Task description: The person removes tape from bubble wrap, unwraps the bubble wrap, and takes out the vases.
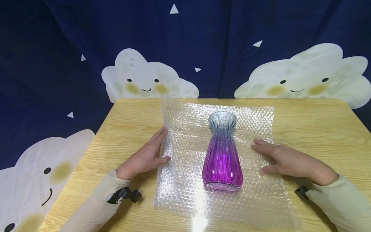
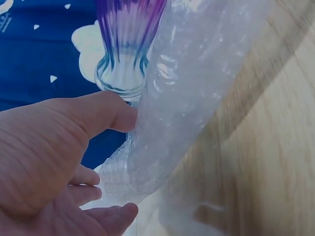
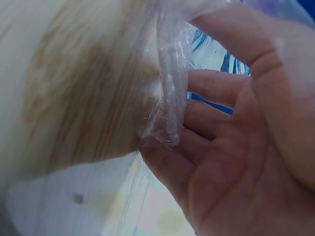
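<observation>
Violet glass, fading to a pale blue-grey toward the mouth, makes up the ribbed vase lying on its side before me. Its flared rim points away from me and its round base faces my way. Under it, spread on the wood-grain table, is a sheet of clear bubble wrap, the vase resting a little right of its middle. My two hands are well apart, one on each side of the vase, and neither touches it. My left hand is at the sheet's left edge, fingers fairly straight, thumb spread away from them and its tip over the plastic. My right hand reaches over the right edge, fingers loosely extended and thumb apart; up close, the plastic's edge runs against my fingertips. I cannot tell how firmly either hand presses the sheet. The wrap shines along its far part and down its left side, and a bright glare sits near its front edge. I wear pale sleeves, with a black strap at my left wrist. Beyond the table hangs a dark blue cloth printed with smiling white clouds and small white triangles.
</observation>
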The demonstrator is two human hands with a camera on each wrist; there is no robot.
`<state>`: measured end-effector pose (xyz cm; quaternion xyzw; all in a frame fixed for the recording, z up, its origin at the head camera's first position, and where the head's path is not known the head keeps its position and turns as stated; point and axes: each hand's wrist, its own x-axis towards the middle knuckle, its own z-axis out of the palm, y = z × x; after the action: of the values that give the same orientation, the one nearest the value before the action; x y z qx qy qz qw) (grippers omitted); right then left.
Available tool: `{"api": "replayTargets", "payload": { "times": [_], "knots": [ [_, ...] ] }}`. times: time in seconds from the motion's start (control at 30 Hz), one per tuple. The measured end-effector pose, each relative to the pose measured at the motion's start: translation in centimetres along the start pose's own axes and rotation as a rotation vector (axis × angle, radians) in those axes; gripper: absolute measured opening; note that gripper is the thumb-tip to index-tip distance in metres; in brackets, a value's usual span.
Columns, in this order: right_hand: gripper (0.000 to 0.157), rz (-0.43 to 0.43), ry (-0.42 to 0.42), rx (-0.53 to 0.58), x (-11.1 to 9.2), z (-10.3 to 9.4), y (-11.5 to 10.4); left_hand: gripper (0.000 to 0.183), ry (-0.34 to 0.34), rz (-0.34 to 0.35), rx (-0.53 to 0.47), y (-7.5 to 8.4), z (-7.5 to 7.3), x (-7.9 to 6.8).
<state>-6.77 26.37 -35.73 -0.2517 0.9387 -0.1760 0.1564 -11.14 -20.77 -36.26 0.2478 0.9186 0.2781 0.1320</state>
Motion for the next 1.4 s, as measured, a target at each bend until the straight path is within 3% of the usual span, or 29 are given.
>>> {"api": "replayTargets", "payload": {
  "times": [0.3, 0.67, 1.4],
  "knots": [
    [0.089, -0.001, -0.005, 0.003, 0.1, 0.0, 0.0, 0.098, 0.003, 0.022, 0.015, -0.3, -0.1, -0.1],
    [0.088, 0.01, -0.008, 0.005, 0.1, 0.0, 0.0, 0.072, -0.009, 0.018, 0.052, -0.4, -0.2, -0.2],
    [0.088, 0.014, -0.007, 0.018, 0.1, 0.0, -0.1, 0.079, 0.008, -0.02, 0.043, -1.7, 0.0, -0.8]
  ]
}}
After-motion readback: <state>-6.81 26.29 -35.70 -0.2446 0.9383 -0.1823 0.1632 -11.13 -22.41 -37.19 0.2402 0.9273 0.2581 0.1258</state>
